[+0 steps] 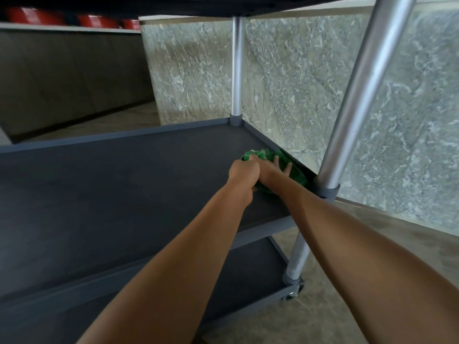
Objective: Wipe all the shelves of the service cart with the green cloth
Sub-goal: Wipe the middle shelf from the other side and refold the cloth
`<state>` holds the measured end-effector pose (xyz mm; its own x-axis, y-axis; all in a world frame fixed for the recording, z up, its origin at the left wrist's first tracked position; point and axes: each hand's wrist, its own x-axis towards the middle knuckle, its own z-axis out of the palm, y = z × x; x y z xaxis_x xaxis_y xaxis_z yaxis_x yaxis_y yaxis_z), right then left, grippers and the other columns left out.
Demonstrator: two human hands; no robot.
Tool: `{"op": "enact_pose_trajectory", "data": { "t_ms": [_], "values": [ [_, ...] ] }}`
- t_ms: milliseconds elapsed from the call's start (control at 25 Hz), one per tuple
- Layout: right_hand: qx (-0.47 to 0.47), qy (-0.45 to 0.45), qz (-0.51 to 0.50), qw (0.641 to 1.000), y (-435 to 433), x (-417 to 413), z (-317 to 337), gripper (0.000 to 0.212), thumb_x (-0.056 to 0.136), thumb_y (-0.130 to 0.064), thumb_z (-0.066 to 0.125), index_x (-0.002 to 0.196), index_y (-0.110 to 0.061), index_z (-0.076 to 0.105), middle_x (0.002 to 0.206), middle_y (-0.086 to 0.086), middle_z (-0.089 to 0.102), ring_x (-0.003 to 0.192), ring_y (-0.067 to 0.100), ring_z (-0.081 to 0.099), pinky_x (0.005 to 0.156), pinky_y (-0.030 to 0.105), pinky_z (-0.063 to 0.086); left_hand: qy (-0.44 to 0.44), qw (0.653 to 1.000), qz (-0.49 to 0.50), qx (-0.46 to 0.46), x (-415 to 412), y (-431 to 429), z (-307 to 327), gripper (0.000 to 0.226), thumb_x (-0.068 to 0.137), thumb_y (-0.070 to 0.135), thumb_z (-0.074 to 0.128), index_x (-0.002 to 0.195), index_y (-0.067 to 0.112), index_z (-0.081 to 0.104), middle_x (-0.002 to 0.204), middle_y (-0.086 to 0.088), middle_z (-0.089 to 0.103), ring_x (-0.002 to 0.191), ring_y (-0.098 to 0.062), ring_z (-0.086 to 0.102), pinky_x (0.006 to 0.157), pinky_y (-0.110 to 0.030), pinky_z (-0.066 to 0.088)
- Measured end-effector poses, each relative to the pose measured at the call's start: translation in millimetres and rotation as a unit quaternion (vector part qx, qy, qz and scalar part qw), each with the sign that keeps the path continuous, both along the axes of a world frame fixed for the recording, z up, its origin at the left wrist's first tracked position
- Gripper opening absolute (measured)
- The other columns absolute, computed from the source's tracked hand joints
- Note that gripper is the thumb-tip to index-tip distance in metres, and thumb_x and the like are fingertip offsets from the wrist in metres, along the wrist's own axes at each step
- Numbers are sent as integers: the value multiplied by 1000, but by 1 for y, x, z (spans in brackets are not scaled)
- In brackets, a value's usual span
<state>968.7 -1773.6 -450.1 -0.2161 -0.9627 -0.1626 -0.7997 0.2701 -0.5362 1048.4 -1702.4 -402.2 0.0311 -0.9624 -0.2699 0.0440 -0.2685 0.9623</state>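
The green cloth (295, 171) lies bunched on the dark grey middle shelf (124, 184) of the service cart, close to the shelf's right rim. My right hand (274, 170) presses flat on the cloth with fingers spread. My left hand (244, 171) sits beside it, fingers curled and gripping the cloth's near edge. Both arms reach in from the lower part of the head view. Below is the bottom shelf (250, 276); the top shelf (223, 6) shows as a dark underside overhead.
Silver posts stand at the far right corner (237, 68) and near right corner (357, 93) of the cart. A caster wheel (294, 292) sits under the bottom shelf. A green marble wall (310, 83) stands right behind the cart. Red items (94, 21) sit on a ledge at the far left.
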Motion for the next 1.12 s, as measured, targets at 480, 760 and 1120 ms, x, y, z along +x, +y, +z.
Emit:
{"op": "enact_pose_trajectory", "data": {
  "t_ms": [480,760,1120],
  "values": [
    [-5,73,26,997,7,55,-8,69,86,-49,8,146,-24,33,156,-5,23,146,21,-5,106,58,-20,-15,999,-17,36,65,15,3,37,95,1,39,130,0,49,120,-20,57,108,-31,58,90,-44,54],
    [2,65,48,997,22,103,-7,58,94,-50,14,149,-30,23,157,-5,18,146,23,-6,107,58,-20,2,999,-16,47,115,30,10,37,93,-2,39,129,-1,48,121,-22,57,109,-31,59,90,-44,54],
    [12,56,74,996,44,187,-4,63,94,-51,13,149,-24,23,158,-3,14,146,22,-9,107,55,-21,37,998,28,52,197,53,10,31,93,2,39,118,-1,56,112,-21,63,103,-31,63,87,-42,56]
  ]
}}
